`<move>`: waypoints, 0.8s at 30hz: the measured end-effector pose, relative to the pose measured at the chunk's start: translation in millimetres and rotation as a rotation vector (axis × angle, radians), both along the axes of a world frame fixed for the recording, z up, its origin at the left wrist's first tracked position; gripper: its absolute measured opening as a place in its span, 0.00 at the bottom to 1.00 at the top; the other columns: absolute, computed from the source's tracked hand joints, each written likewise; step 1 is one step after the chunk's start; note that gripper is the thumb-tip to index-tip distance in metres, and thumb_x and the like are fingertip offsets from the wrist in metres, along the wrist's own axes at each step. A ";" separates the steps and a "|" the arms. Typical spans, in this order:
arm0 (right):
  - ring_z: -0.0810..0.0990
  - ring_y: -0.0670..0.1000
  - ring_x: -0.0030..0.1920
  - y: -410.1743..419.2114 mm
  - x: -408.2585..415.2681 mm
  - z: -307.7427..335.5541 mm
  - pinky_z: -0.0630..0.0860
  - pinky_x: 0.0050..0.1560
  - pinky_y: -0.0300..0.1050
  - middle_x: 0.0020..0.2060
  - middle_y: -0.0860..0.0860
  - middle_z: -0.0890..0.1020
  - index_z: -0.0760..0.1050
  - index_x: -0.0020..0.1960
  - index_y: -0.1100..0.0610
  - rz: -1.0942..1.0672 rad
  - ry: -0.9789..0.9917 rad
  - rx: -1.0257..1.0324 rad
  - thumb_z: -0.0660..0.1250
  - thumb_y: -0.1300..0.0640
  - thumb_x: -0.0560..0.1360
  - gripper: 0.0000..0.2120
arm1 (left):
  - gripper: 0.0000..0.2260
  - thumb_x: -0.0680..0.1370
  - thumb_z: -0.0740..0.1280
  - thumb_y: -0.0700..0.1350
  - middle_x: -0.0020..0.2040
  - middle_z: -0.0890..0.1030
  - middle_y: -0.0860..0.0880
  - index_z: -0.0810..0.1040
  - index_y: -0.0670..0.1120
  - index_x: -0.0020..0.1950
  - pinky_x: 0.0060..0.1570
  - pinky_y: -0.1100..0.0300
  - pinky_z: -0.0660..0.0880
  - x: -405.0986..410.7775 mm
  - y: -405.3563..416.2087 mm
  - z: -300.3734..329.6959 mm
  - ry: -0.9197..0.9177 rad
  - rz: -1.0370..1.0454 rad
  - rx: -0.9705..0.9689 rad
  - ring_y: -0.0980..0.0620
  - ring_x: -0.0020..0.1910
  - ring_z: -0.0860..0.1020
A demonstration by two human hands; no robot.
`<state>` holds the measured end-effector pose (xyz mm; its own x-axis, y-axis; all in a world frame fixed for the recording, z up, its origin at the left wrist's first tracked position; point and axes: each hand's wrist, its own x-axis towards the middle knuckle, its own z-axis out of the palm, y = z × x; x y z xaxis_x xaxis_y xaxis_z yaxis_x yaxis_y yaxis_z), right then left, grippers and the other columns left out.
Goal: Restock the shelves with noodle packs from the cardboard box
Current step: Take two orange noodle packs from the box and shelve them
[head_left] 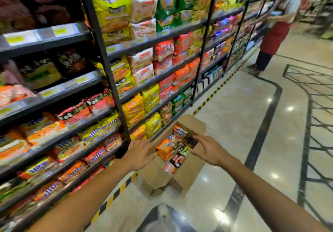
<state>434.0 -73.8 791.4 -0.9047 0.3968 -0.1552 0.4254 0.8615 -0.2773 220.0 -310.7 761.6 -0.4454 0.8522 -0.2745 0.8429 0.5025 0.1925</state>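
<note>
**Both hands over open box, nothing gripped**

Cardboard box (187, 170) sits on the glossy floor (234, 116) just beside the shelf base, flaps (193, 123) splayed outward. Noodle packs (166, 148) stand inside, orange one nearest the shelf side. Left hand (139, 155) hovers over the box's shelf-side flap, fingers spread and relaxed, holding nothing. Right hand (207, 150) is over the far-side rim, fingers slightly curled; fingertips (195, 139) near a dark pack, contact unclear. Shelves (108, 94) run along the left, packed; black upright (104, 55) stands close to the box. Yellow-black strip (115, 194) marks the shelf edge. Open floor to the right. A person in a red apron (272, 33) stands well down the aisle.
</note>
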 end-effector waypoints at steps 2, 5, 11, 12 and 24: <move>0.63 0.54 0.75 32.0 -13.0 -8.1 0.56 0.73 0.44 0.75 0.53 0.66 0.60 0.78 0.52 0.021 -0.027 0.016 0.59 0.35 0.78 0.34 | 0.54 0.63 0.28 0.79 0.79 0.58 0.46 0.56 0.52 0.80 0.75 0.43 0.50 -7.3 26.3 -17.0 -0.042 0.016 -0.008 0.43 0.78 0.55; 0.64 0.55 0.74 76.6 -38.8 -21.5 0.59 0.73 0.46 0.74 0.53 0.68 0.62 0.77 0.52 0.049 -0.061 0.022 0.57 0.32 0.76 0.36 | 0.44 0.73 0.39 0.76 0.78 0.59 0.46 0.55 0.51 0.80 0.74 0.44 0.52 -20.1 69.0 -33.2 -0.059 0.038 -0.034 0.42 0.77 0.56; 0.60 0.54 0.76 165.3 -92.8 -54.4 0.58 0.74 0.47 0.76 0.53 0.65 0.58 0.79 0.52 0.087 -0.200 -0.046 0.56 0.31 0.77 0.38 | 0.42 0.71 0.37 0.76 0.80 0.58 0.48 0.55 0.56 0.79 0.76 0.45 0.46 -68.0 150.5 -68.1 -0.183 0.158 -0.053 0.43 0.79 0.52; 0.60 0.55 0.76 179.5 -102.4 -57.7 0.58 0.74 0.47 0.76 0.53 0.65 0.58 0.79 0.53 0.101 -0.216 -0.048 0.58 0.33 0.78 0.37 | 0.36 0.76 0.42 0.73 0.80 0.57 0.48 0.56 0.55 0.79 0.76 0.45 0.46 -74.0 163.1 -70.0 -0.200 0.177 -0.064 0.43 0.79 0.51; 0.66 0.57 0.72 334.2 -242.5 -124.1 0.66 0.71 0.53 0.72 0.54 0.70 0.62 0.77 0.50 0.334 -0.342 -0.196 0.50 0.21 0.69 0.47 | 0.32 0.80 0.47 0.67 0.80 0.57 0.47 0.56 0.52 0.80 0.76 0.46 0.49 -114.5 262.4 -99.6 -0.303 0.514 -0.138 0.43 0.78 0.55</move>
<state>191.5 260.4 667.4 -0.8617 0.0285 -0.5066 0.2302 0.9117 -0.3402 105.6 -48.3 662.0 -0.6750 0.4960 -0.5462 0.4035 0.8680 0.2895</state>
